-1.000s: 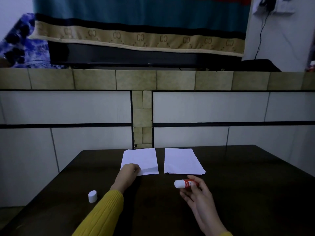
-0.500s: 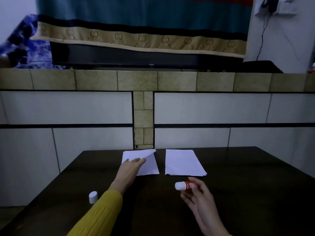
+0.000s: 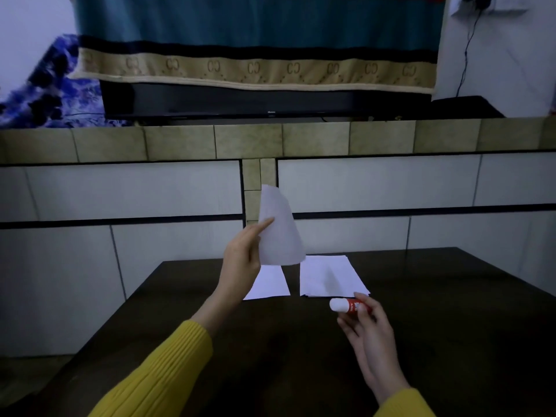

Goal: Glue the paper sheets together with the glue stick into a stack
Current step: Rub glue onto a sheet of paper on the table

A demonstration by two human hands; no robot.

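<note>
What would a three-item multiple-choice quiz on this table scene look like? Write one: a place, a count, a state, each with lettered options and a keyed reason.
1. Where does the glue stick sit?
A. in the right hand, near the right paper pile
B. lying on the left paper pile
C. in the left hand

2. How many paper piles lie on the table?
A. one
B. two
C. four

3. What state is the sheet in the left hand in?
A. flat on the table
B. lifted in the air, curled
C. torn in two

Key: 1 A, the right hand's fingers hold the red stick just in front of the right pile. 2 B, the left paper pile and the right one lie side by side. 3 B, the left hand holds it above the piles, in one piece.
</note>
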